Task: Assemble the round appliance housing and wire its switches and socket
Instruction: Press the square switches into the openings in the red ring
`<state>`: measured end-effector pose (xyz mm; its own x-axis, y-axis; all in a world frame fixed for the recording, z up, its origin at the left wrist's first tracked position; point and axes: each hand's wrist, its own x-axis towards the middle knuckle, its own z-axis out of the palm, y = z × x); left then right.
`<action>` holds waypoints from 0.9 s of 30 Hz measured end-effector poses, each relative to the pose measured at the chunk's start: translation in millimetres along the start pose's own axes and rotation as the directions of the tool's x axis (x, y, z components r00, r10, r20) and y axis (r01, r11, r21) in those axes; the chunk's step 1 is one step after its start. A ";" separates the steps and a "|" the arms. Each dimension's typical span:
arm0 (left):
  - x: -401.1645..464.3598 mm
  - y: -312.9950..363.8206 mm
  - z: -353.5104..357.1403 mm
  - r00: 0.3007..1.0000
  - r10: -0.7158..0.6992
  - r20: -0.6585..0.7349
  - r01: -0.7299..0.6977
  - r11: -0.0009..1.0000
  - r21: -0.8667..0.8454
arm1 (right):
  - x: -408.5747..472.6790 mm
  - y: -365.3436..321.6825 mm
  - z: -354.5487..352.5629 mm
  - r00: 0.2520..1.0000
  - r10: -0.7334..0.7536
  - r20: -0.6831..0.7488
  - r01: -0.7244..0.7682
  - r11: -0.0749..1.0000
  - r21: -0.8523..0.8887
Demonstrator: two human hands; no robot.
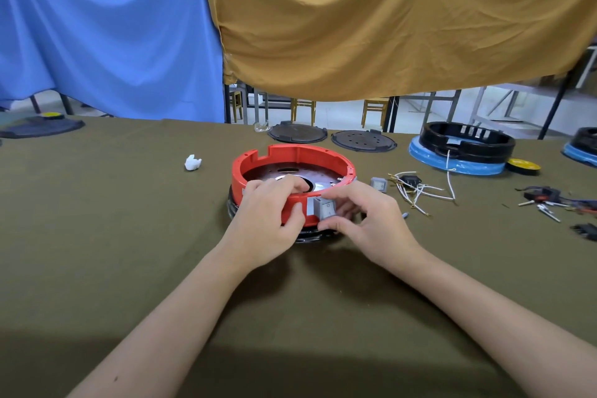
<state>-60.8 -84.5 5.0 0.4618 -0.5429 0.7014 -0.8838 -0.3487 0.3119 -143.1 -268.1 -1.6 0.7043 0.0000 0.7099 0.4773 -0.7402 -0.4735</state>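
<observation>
At the near wall of the red housing (292,155), my right hand (365,220) pinches a grey switch (324,207) against its opening while my left hand (269,216) grips the rim, the housing sitting mid-worktop (129,236), white wires (420,192) just right.

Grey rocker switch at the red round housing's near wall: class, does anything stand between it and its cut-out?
Nothing visible does. The right hand pinches the grey rocker switch against the near wall of the red round plastic housing, while the left hand grips the rim beside it, left of the opening.
</observation>
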 end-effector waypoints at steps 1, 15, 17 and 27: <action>-0.3 0.4 -0.1 1.000 0.012 0.009 -0.012 1.000 0.003 | -0.1 -1.5 0.6 1.000 -0.009 0.001 0.009 1.000 -0.001; -1.5 1.1 3.4 0.998 0.061 -0.002 -0.061 0.998 0.007 | -1.1 -4.6 2.5 0.997 -0.070 0.013 0.071 0.994 -0.083; -1.5 1.3 3.7 0.998 0.060 0.000 -0.060 0.998 0.013 | -0.8 -4.7 2.1 0.998 -0.068 0.014 0.069 0.993 -0.097; 0.3 2.3 6.6 0.999 0.044 -0.004 -0.044 0.999 -0.004 | 3.3 -4.6 -0.1 0.999 -0.045 0.015 0.047 0.990 -0.131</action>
<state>-62.3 -90.5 1.6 0.4218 -0.5549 0.7170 -0.9037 -0.3216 0.2828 -143.0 -264.8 2.9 0.6899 0.0434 0.7226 0.4366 -0.8211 -0.3675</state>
